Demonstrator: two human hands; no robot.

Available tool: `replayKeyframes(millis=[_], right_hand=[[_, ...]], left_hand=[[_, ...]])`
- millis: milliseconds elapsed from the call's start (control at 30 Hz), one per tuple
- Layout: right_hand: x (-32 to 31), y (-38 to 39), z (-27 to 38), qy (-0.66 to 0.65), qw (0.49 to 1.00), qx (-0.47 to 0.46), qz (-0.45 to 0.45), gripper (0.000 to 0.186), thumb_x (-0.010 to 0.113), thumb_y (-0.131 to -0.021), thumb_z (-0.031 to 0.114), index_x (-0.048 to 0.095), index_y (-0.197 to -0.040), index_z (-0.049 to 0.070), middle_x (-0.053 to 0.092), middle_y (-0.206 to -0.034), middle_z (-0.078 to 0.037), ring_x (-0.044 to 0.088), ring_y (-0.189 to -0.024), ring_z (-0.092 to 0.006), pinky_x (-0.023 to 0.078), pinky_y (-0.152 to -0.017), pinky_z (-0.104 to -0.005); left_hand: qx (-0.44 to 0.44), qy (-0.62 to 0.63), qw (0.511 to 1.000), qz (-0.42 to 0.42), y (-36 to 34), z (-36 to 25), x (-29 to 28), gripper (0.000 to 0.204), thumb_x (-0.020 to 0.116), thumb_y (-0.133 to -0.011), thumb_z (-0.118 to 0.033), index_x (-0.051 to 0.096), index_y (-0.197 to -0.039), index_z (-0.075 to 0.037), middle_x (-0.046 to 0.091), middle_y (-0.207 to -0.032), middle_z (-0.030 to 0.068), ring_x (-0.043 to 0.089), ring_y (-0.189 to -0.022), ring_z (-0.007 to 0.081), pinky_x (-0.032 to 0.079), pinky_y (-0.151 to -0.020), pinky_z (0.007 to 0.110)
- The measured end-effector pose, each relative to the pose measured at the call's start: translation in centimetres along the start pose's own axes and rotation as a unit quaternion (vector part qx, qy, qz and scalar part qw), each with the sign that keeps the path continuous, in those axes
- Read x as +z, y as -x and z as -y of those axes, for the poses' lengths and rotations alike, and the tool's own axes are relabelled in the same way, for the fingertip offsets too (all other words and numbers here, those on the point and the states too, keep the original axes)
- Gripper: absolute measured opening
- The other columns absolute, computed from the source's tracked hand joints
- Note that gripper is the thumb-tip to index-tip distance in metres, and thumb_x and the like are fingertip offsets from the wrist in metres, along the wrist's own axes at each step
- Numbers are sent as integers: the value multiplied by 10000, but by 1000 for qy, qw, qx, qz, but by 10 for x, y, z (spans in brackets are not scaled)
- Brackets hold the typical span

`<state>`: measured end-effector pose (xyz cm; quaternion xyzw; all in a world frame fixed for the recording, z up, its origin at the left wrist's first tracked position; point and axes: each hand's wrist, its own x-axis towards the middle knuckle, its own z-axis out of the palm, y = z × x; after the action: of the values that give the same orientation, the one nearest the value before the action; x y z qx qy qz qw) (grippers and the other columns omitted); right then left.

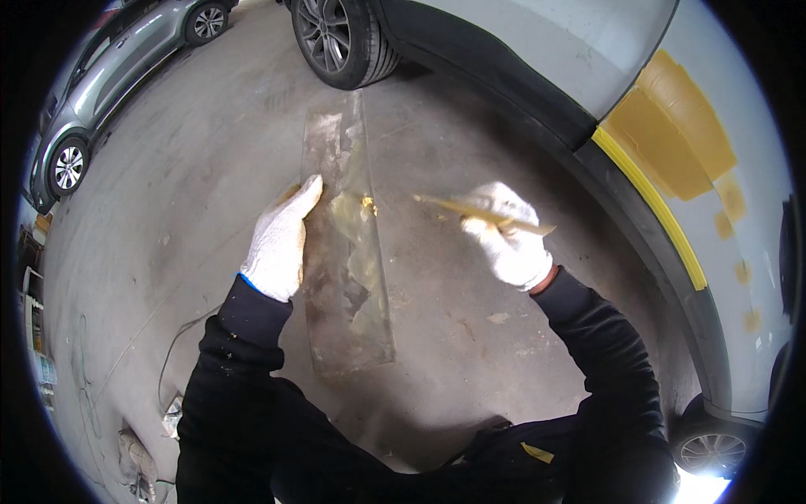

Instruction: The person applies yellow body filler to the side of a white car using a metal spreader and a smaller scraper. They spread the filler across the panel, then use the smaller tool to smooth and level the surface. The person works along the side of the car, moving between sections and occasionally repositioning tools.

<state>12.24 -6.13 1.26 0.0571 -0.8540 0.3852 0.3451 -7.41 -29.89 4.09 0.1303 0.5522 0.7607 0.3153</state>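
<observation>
My left hand (pixel 285 235), in a white knit glove, grips the left edge of a long, clear, smeared board (pixel 323 286), thumb on top and fingers mostly hidden. Streaks of yellowish putty (pixel 353 220) cover part of the board, with a small bright yellow lump (pixel 368 204) near its right edge. Apart from the board, to its right, my right hand (pixel 508 239), also gloved in white, is closed round a thin, flat yellowish spreader (pixel 453 206), slightly blurred. Farther right, the pale car panel (pixel 579 50) carries a broad tan-yellow putty patch (pixel 672 134).
Yellow masking tape (pixel 655 210) edges the dark wheel arch at right. A car wheel (pixel 336 38) stands beyond the board, and a grey car (pixel 117 67) is at far left. A cable (pixel 172 344) lies on the concrete floor beside my left arm.
</observation>
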Motion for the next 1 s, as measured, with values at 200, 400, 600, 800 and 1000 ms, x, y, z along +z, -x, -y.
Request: replayKeyframes(millis=[200,400,600,800,1000], right_hand=[[-3,-9,27,28,998,-30,46,267,725,-974,179,735,-1207,49,740,-1033,-126,724,-874,-256,587,-770,-369],[34,-3,18,54,959,-218,175,517,729,-895,358,677,-1354,124,664,-1090,-121,687,-868,-314,578,-762,-428],[19,6,-40,90,992,89,-28,227,706,-989,185,719,-1101,-12,737,-990,-190,734,-839,-325,578,-741,-361],[32,5,9,-20,999,-33,34,236,746,-959,207,750,-1099,17,735,-948,-163,734,-768,-301,588,-679,-357],[34,-5,-42,133,988,75,-13,258,658,-1003,232,744,-1067,-3,689,-899,-221,687,-752,-383,539,-644,-420]], left_hand=[[-10,-68,997,28,7,-2,3,482,637,-1052,-263,571,-1373,90,661,-1264,125,622,-1134,159,494,-1004,299],[31,-239,966,91,-23,14,-46,416,636,-1045,-274,672,-1268,76,723,-1146,86,665,-1019,151,520,-929,292],[41,-343,935,82,-6,4,-26,462,619,-1052,-284,644,-1310,98,717,-1216,112,647,-1107,164,498,-980,292],[-18,-231,972,40,-2,2,-12,456,574,-1077,-267,622,-1343,100,709,-1255,113,623,-1151,159,475,-1033,299],[-20,-208,969,133,-4,0,-22,536,623,-1057,-319,582,-1413,79,671,-1337,118,614,-1208,172,455,-1077,299]])
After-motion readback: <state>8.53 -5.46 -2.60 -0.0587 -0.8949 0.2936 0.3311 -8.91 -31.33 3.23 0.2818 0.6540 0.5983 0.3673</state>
